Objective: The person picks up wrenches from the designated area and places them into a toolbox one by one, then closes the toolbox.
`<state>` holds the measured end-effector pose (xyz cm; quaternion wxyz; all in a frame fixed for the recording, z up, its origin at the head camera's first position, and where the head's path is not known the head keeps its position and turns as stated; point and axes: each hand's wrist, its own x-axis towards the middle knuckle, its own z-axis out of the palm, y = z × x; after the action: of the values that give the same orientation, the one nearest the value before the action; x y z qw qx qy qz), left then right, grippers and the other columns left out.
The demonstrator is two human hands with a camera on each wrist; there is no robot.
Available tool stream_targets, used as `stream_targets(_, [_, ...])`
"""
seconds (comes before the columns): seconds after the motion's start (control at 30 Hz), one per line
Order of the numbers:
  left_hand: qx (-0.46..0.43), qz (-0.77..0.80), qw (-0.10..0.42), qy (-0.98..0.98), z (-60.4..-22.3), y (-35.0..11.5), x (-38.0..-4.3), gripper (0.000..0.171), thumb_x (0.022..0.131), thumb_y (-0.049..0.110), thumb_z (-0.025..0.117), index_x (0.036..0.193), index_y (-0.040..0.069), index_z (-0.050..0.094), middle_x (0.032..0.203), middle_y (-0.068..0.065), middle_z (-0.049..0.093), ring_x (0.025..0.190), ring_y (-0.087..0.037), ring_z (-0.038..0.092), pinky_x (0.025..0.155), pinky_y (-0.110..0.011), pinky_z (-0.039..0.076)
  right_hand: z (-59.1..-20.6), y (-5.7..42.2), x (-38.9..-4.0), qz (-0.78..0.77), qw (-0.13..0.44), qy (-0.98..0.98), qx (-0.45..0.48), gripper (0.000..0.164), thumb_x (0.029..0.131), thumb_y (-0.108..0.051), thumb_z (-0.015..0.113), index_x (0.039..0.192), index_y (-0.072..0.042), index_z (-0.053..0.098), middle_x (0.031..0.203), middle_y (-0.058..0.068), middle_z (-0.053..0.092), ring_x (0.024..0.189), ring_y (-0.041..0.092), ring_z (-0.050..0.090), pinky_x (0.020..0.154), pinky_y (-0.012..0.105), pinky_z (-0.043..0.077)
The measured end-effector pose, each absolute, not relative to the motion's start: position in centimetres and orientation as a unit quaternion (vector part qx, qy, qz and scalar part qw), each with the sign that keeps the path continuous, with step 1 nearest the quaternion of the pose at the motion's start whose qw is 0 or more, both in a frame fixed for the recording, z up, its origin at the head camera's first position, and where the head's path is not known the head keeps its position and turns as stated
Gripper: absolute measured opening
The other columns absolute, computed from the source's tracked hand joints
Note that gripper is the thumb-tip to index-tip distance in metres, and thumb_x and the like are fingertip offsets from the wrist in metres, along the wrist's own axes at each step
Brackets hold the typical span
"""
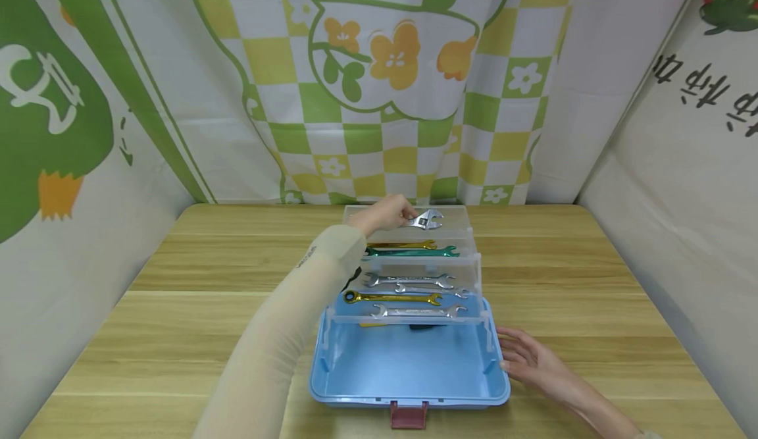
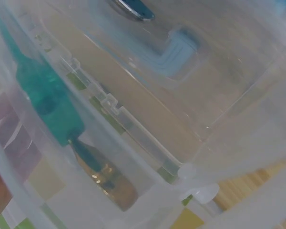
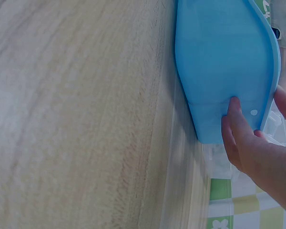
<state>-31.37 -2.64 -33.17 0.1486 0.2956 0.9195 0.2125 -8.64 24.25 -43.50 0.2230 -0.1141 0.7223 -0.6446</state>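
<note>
My left hand (image 1: 391, 214) grips an adjustable wrench (image 1: 426, 219) over the rearmost clear tray (image 1: 453, 232), its jaw end pointing right. The stepped clear trays belong to an open blue toolbox (image 1: 408, 366). A green wrench (image 1: 414, 252) and a gold one (image 1: 408, 245) lie in the tray below that hand. Nearer trays hold silver wrenches (image 1: 408, 280) and a gold ratchet wrench (image 1: 393, 298). My right hand (image 1: 530, 363) rests straight fingers on the toolbox's right outer wall; in the right wrist view its thumb (image 3: 283, 102) is at the rim.
The toolbox stands on a wooden table (image 1: 195, 320), with its pink latch (image 1: 408, 415) at the front. Yellow and dark items show partly under the front tray. A patterned curtain (image 1: 385, 97) hangs behind the table, and printed cloth covers both sides.
</note>
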Motion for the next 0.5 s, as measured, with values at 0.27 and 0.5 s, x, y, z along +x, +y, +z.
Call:
stream_targets(0.27, [0.302, 0.215, 0.143, 0.918, -33.35, -2.76, -31.32, 0.028, 0.083, -0.001, 0.057, 0.11, 0.005, 0.061, 0.099, -0.009, 0.061, 0.088, -0.019, 0.054, 0.075, -0.024, 0.046, -43.61, 24.23, -8.77, -0.643, 0.228, 0.724, -0.103, 0.064, 0.089, -0.011, 0.051, 0.135, 0.01, 0.012, 0.133, 0.038, 0.021, 0.116, 0.024, 0.044, 0.089, 0.032, 0.042])
stream_targets(0.5, [0.303, 0.203, 0.146, 0.92, -33.2, -2.72, -31.15, 0.031, 0.082, -0.004, 0.056, 0.11, 0.006, 0.061, 0.092, -0.008, 0.061, 0.08, -0.016, 0.051, 0.069, -0.022, 0.044, -43.56, 24.21, -8.77, -0.644, 0.236, 0.721, -0.096, 0.064, 0.089, -0.013, 0.051, 0.135, 0.009, 0.012, 0.134, 0.037, 0.02, 0.117, 0.027, 0.043, 0.089, 0.031, 0.042])
